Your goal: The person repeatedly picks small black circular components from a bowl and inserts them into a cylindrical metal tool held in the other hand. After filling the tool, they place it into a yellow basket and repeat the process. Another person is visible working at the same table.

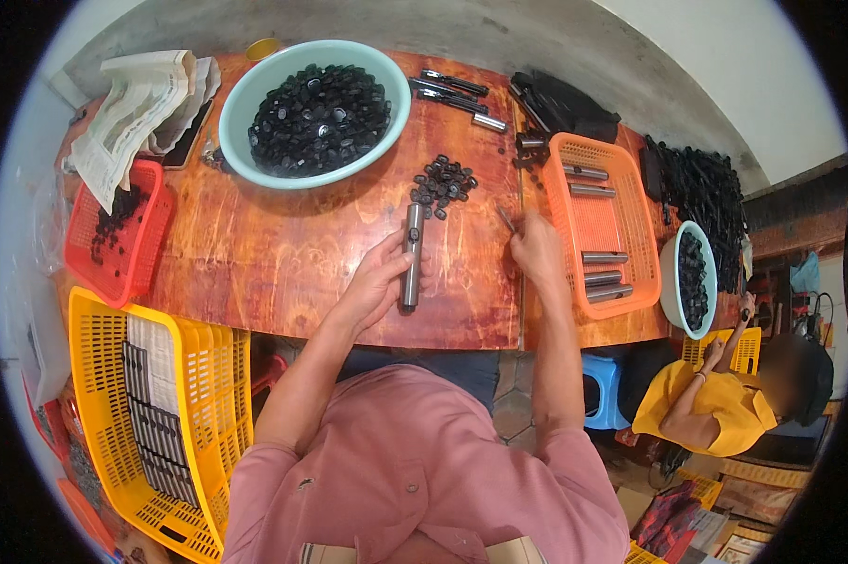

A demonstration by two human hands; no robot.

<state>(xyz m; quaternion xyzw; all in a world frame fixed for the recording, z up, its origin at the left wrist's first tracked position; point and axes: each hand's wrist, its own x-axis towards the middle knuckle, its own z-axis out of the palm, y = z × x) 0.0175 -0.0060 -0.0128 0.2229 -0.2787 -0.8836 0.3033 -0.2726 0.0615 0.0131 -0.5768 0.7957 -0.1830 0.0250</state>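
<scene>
My left hand (379, 282) grips a grey metal tube (411, 256) with a black cap at its far end, held above the wooden table (283, 254). My right hand (537, 249) pinches a thin metal rod (506, 219) that points away from me. A small pile of black caps (443, 184) lies just beyond both hands. Beyond that pile stands a large mint-green bowl (245, 94) full of black caps.
An orange basket (601, 222) with several metal tubes sits right of my right hand. A red basket (123, 235) and a yellow crate (142, 414) of stacked parts are at left. Another person in a yellow shirt (715, 404) sits at right near a small bowl (689, 278) of caps.
</scene>
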